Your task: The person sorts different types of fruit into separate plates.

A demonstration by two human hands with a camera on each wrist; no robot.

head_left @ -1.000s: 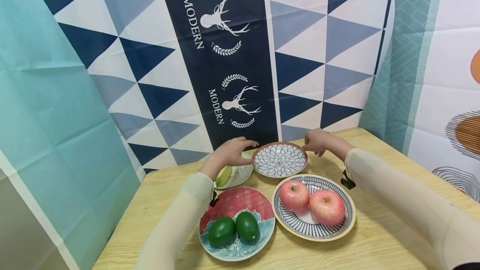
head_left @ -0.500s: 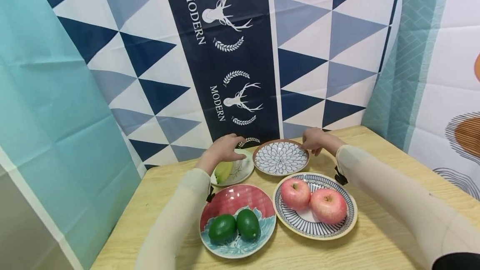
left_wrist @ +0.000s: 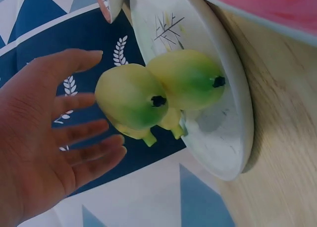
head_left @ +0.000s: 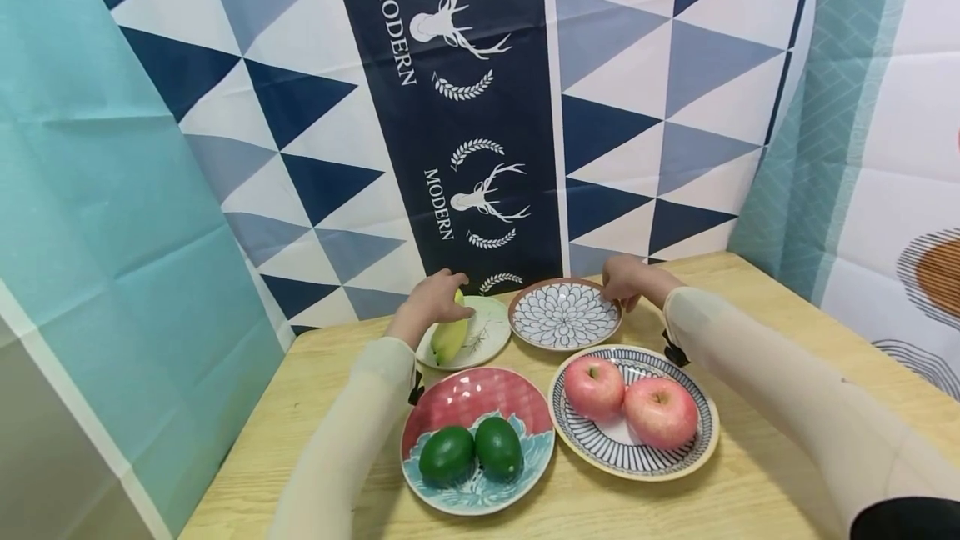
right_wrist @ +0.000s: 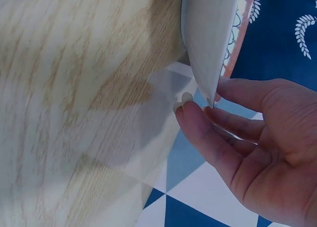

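My left hand [head_left: 433, 303] is over the pale plate [head_left: 491, 332] at the back, beside yellow-green bananas [head_left: 450, 338]. In the left wrist view its fingers are spread and apart from the bananas [left_wrist: 131, 96], which lie together with dark tips toward the camera. To the right stands a plate with a petal pattern and brown rim [head_left: 564, 317], with nothing on it. My right hand [head_left: 633, 279] pinches that plate's right rim, thumb on the upper side and fingers below, as the right wrist view shows along the plate's white underside [right_wrist: 208, 39].
Nearer on the wooden table [head_left: 300, 407] is a red and blue plate [head_left: 480, 390] with two dark green oval fruits [head_left: 471, 450]. Right of it, a striped plate [head_left: 611, 457] holds two apples [head_left: 630, 402]. A patterned cloth [head_left: 480, 107] hangs directly behind the table.
My left hand has left the petal plate's left rim and moved left to the bananas. My right hand stays at that plate's right rim, its thumb now over the edge.
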